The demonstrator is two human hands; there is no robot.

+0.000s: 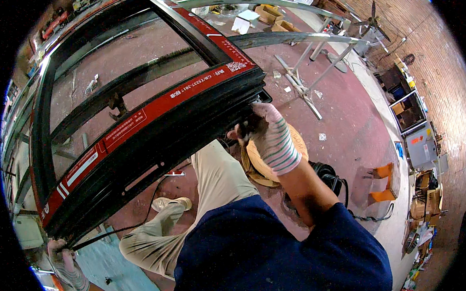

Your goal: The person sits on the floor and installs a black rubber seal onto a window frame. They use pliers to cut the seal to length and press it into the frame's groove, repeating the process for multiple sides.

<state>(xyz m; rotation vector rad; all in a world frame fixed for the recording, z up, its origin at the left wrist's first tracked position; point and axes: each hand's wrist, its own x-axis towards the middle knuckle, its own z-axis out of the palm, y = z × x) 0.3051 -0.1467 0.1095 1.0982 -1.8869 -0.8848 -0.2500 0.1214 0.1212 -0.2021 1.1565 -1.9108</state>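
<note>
A large black metal window frame (204,96) with red printed film along its faces lies tilted across the view, its near side toward me. At its near right corner my right hand (267,128), in a whitish glove with green stripes, is closed on the edge; the palm side looks dark and grimy. Down at the near left corner my left hand (65,260), gloved too, has its fingers curled against the frame's end. Underneath, long metal rails (130,83) show through the opening, with a clamp-like piece (117,106) on one of them.
Beside my legs stands a round wooden-topped spool or stool (284,152), with black coiled cable (330,179) behind it. An orange bracket-shaped piece (387,182) is on the floor to the right. Farther off are metal stand legs (301,91), cardboard boxes (270,14) and a fan (372,21).
</note>
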